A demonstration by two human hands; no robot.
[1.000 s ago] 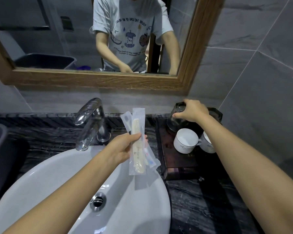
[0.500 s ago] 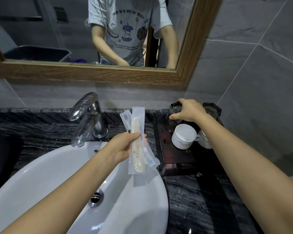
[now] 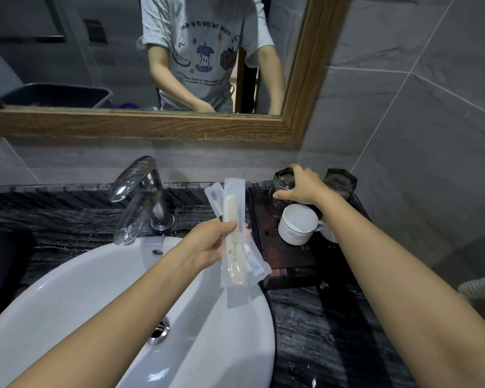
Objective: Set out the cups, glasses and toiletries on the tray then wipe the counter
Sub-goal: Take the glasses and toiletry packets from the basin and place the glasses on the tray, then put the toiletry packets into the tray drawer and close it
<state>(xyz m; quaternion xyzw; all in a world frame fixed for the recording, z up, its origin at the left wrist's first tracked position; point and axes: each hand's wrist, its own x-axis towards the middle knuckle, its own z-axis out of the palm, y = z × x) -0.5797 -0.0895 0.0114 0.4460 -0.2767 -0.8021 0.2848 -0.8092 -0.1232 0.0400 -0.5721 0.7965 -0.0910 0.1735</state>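
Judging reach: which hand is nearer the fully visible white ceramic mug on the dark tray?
Right. The right hand grips the clear glass just behind the white mug; the left hand holds wrapped toiletry packets over the white sink, left of the tray.

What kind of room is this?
Most likely a hotel bathroom: a white sink with a chrome tap, a wood-framed mirror above, and sealed comb and toothbrush packets beside a tray of cups.
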